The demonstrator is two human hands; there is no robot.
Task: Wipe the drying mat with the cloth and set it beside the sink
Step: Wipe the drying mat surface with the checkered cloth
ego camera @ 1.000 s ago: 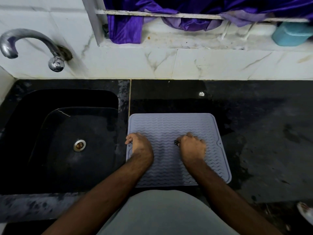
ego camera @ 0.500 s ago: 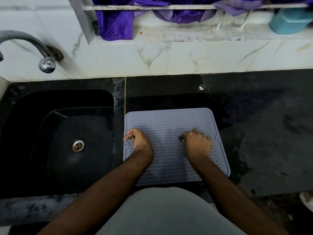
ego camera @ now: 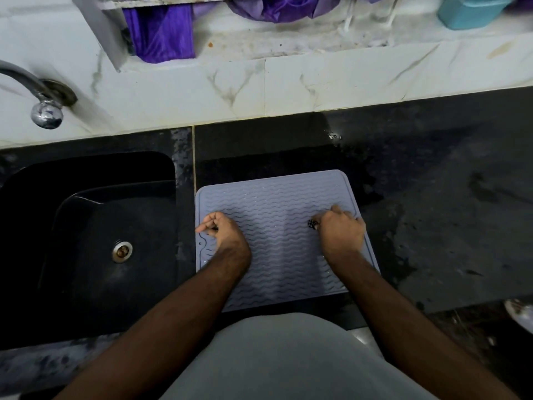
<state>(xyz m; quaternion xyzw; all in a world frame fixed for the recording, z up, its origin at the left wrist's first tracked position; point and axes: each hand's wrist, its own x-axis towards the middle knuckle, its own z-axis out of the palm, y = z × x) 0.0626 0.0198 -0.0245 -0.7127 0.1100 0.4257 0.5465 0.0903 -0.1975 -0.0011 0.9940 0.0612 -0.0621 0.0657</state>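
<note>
Sink (ego camera: 86, 226) left of mat (ego camera: 277, 203), tap (ego camera: 43, 108) behind.

Your right hand (ego camera: 341, 230) covers nearly all of what it grips; only a small dark patterned bit (ego camera: 313, 224) shows, too small to name. Your torso hides the drying mat (ego camera: 277, 215)'s near edge. The tap (ego camera: 34, 90)'s spout, the teal container (ego camera: 473, 10) and the purple fabric (ego camera: 163, 31) run off frame.

Drying mat (ego camera: 277, 223) on counter (ego camera: 432, 212) just right of sink (ego camera: 86, 226), tap (ego camera: 43, 96) behind sink
</note>
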